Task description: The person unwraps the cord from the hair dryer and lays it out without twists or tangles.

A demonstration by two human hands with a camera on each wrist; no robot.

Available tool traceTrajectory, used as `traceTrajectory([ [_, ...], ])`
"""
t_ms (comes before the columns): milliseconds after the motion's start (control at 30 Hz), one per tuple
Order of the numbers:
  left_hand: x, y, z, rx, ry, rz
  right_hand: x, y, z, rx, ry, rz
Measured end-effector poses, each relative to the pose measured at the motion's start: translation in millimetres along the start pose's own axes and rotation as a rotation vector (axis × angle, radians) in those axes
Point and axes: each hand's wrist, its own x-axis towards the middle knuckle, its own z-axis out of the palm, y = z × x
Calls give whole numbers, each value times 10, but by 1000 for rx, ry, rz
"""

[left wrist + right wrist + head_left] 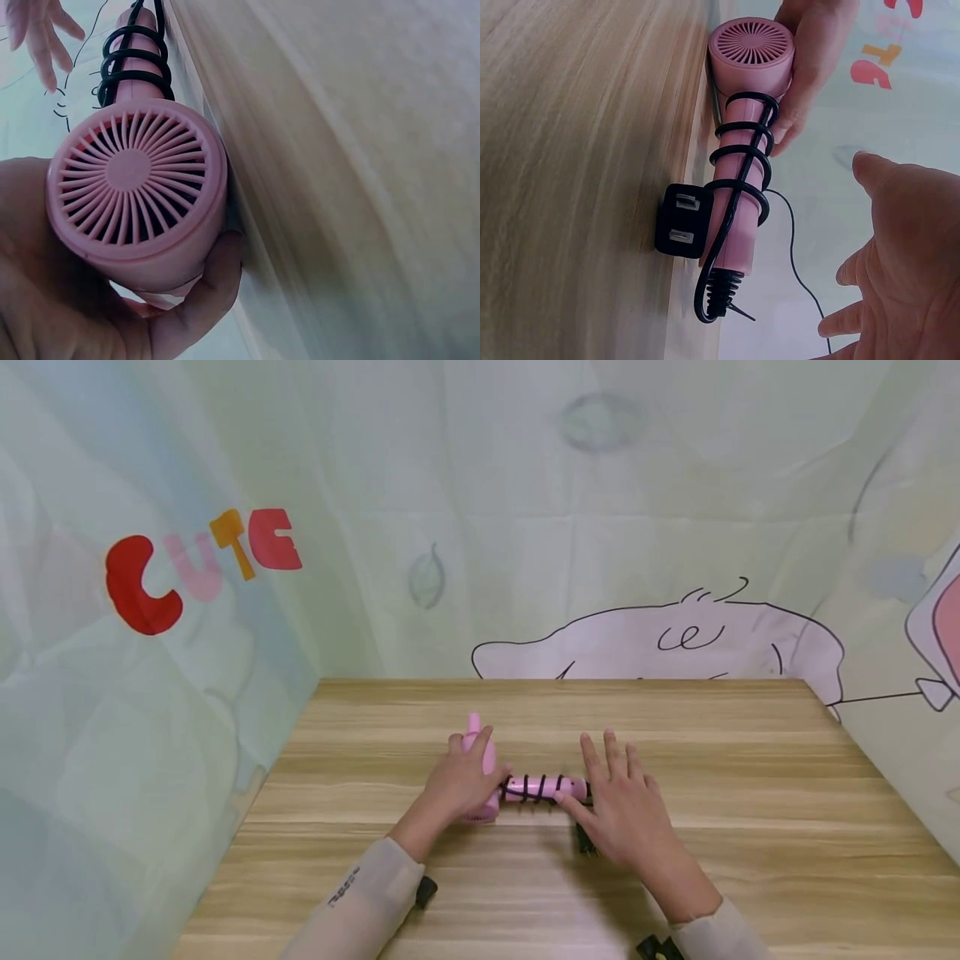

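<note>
The head view shows printed wall cloth [495, 468] behind and to both sides of a wood-grain table [750, 810]. Behind the table's far edge is a large outlined cartoon animal [750, 647], and on the left side coloured letters [202, 587] spell "CUTE". Two pale sleeves reach in from the bottom, the left sleeve [356, 902] bearing a small dark print.

The pink hair dryer [735, 142] is at the middle of the table, its handle pointing toward the person's right; whether it rests fully on the wood or sits slightly above it, I cannot tell. The left hand [465, 781] grips its head, thumb and fingers wrapped around the round body. The right hand [622, 810] has its fingers spread and holds nothing; it is beside the handle's end, and the right wrist view shows a gap between the two. The hands are apart.

A round slotted grille [127, 171] covers the back of the dryer. A black cord [739, 184] is coiled around the handle. Beside the handle's lower part is the black plug [684, 220], with two flat metal prongs [680, 235].
</note>
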Motion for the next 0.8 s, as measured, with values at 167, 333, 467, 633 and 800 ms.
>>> traceTrajectory([
  [167,9,11,4,-5,5,-1,-8,8,-7,-5,-3,-2],
  [333,14,20,13,-23,12,-20,-10,7,-7,-6,-4,-3],
  [467,23,14,19,-33,10,-34,-15,8,2,-3,-3,-4],
  [633,17,13,3,-23,6,-43,-28,10,11,-1,3,-4],
  [800,8,29,-17,-19,-2,-55,-33,11,12,4,4,-2],
])
